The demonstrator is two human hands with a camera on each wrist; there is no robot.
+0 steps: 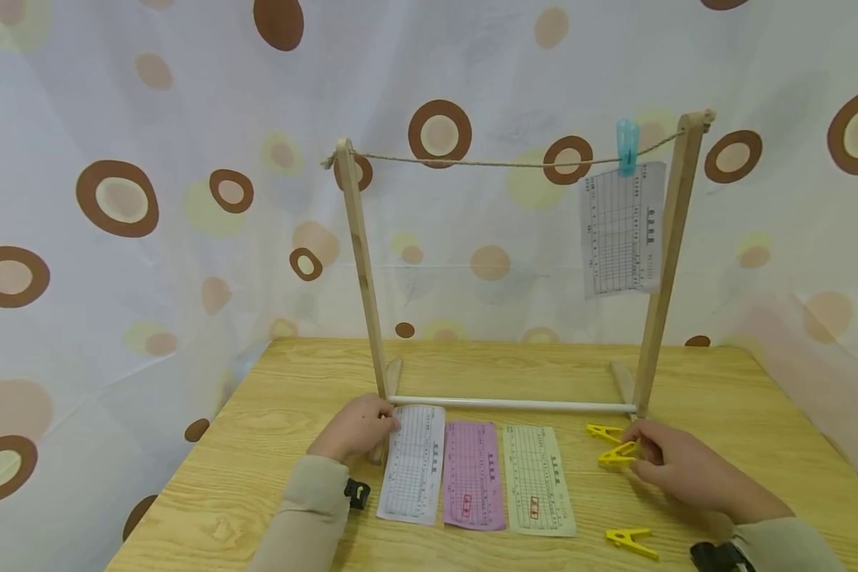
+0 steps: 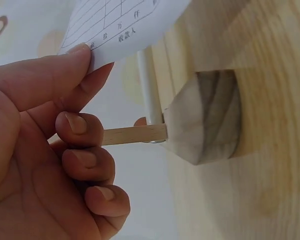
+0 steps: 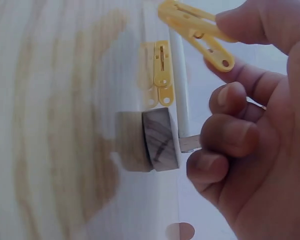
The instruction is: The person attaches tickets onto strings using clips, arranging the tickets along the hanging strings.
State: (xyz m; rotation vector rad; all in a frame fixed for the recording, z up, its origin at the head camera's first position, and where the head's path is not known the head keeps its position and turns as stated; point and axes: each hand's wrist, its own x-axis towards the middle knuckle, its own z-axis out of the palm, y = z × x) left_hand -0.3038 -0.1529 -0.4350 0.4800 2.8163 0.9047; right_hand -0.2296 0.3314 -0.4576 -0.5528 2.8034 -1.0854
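Note:
My left hand (image 1: 361, 427) pinches the upper left corner of a white printed slip (image 1: 412, 465) between thumb and forefinger; the left wrist view shows the slip's edge (image 2: 135, 30) lifted off the table. Beside it lie a pink slip (image 1: 473, 475) and a pale yellow slip (image 1: 539, 480), each with a red stamp. My right hand (image 1: 686, 465) holds a yellow clothespin (image 1: 618, 455) by its handle ends, thumb on one and forefinger on the other. A second yellow clothespin (image 1: 604, 432) lies just behind, a third yellow clothespin (image 1: 632, 542) nearer the front.
A wooden frame (image 1: 363, 262) with a white crossbar (image 1: 511, 404) stands behind the slips. Across its top runs a string (image 1: 472, 163). Near the right post (image 1: 668, 262), a blue clothespin (image 1: 627, 147) holds another white slip (image 1: 624, 230). A dotted curtain (image 1: 186, 357) surrounds the table.

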